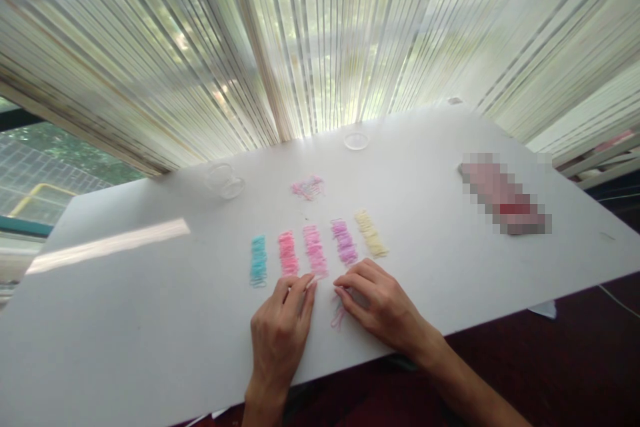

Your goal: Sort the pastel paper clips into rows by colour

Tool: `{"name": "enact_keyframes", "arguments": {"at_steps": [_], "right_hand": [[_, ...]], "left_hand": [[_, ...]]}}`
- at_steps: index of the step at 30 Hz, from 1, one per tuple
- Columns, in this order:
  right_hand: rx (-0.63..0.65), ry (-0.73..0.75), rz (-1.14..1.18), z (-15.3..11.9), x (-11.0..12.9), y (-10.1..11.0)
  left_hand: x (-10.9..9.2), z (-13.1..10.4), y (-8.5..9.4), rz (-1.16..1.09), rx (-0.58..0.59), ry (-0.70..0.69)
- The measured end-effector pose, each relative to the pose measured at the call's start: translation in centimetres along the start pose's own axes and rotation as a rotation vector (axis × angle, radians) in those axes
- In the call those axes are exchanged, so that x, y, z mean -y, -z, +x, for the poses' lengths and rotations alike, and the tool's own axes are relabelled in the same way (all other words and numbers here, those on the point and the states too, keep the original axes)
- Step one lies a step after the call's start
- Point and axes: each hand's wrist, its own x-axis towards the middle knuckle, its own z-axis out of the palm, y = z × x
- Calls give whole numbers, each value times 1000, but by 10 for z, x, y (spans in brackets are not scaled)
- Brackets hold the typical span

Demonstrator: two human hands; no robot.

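Thin coloured loops that look like small elastic hair bands lie in neat columns: turquoise (259, 261), coral pink (288, 252), light pink (315, 250), purple (345, 242) and pale yellow (371, 233). At the lower end of the light pink column, my left hand (281, 323) has its thumb and fingers pinched together. My right hand (383, 300) also pinches, just to the right of that end. Whatever either pinch holds is too small to make out. A few loose pink and grayish bands (337, 317) lie partly under my right hand.
Behind the columns is a mixed heap of bands (308, 187). Clear round plastic containers or lids (225, 181) stand at the back left, another clear round lid (356, 141) at the back. A blurred-out pinkish object (505, 195) lies right on the white table (125, 307). Striped curtains (320, 47) hang behind.
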Motion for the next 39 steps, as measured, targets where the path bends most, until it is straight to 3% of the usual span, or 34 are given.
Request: {"name": "enact_keyframes", "arguments": {"at_steps": [8, 24, 33, 39], "right_hand": [[1, -10, 8, 0, -1, -1], [-32, -16, 51, 0, 0, 0], [-103, -47, 83, 2, 0, 2], [-167, -68, 61, 3, -2, 0]], "left_hand": [[-7, -8, -1, 2, 78, -44], [-8, -8, -7, 0, 66, -40], [-9, -5, -13, 24, 63, -19], [-5, -9, -14, -74, 44, 20]]}}
